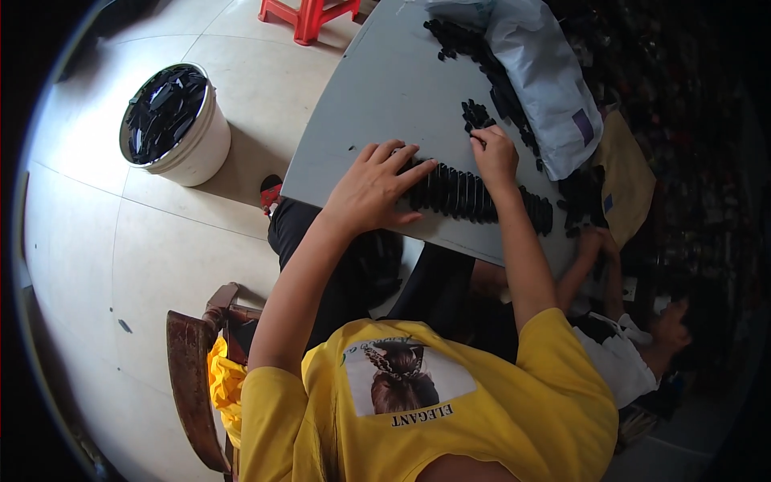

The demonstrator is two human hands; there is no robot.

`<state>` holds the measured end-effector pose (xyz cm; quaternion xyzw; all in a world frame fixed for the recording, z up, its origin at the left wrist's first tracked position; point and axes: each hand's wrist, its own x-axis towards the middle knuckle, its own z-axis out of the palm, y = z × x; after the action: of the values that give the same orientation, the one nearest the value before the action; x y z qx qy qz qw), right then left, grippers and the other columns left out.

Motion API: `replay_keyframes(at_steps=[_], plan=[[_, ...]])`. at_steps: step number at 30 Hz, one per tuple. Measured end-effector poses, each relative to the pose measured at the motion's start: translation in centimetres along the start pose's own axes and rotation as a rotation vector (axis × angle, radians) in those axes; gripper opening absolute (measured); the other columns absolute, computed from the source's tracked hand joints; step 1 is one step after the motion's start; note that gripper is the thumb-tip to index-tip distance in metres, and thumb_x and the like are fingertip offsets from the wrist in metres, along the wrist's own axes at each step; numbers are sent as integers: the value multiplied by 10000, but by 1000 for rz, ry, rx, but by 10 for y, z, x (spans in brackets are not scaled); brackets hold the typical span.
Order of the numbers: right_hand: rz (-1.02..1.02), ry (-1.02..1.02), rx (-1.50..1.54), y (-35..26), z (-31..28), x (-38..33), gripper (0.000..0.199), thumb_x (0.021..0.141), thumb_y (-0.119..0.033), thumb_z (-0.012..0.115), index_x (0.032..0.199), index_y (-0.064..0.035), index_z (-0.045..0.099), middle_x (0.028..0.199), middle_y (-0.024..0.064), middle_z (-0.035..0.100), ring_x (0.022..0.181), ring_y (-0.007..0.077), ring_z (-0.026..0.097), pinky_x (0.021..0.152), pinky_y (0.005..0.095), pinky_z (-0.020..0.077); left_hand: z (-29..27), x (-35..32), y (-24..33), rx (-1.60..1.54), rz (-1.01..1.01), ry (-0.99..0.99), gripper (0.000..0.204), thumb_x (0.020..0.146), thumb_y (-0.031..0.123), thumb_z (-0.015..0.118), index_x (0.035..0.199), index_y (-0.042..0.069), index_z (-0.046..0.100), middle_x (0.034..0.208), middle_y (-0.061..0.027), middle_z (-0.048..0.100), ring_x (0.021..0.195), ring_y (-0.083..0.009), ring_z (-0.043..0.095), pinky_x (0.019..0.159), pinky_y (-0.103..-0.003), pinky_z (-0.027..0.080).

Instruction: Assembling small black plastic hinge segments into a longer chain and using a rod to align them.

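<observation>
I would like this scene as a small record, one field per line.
left hand: fingers spread, at the left end of the black row
right hand: fingers curled at the small pile; whether it holds anything is unclear
table: grey, under row and pile
bucket: white, on the floor, filled with black pieces
bag: white
stool: red

Room over grey tbl [377,88], far L; wht bag [546,88] + blk pcs [499,87] block R.

One readable word in dark capitals [422,416], yellow shirt [522,402]
</observation>
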<state>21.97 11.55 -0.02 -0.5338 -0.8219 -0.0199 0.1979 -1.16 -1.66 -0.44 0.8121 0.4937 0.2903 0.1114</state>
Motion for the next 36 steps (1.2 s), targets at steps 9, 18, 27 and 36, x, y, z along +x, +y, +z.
replay_keyframes(at_steps=[9,18,27,36], plan=[[40,-166,179,24,-6,1,121,778,-1,653,896,-8,624,824,125,621,708,237,622,674,330,508,10,3,-2,-59,100,101,627,776,387,689,1329,153,506,1390,-89,463,1295,-264,410,1059,-396,343],[146,-101,430,-32,-44,-30,87,875,-4,579,937,-5,640,766,47,624,661,105,603,602,227,494,9,-3,-6,-14,168,7,501,855,418,574,1304,199,543,1408,-68,450,1306,-266,399,1080,-446,301],[-128,-31,252,-53,-34,-55,174,794,-6,668,963,-25,701,853,90,642,672,199,633,602,285,507,11,0,-3,30,174,-37,485,846,435,587,1296,258,550,1412,-67,444,1313,-267,389,1090,-465,283],[-226,-90,-48,-72,-35,-49,60,753,-77,670,808,-52,666,792,82,573,733,271,629,626,385,502,10,1,-3,23,164,-39,474,838,423,603,1278,252,563,1388,-80,467,1301,-271,405,1089,-464,290]])
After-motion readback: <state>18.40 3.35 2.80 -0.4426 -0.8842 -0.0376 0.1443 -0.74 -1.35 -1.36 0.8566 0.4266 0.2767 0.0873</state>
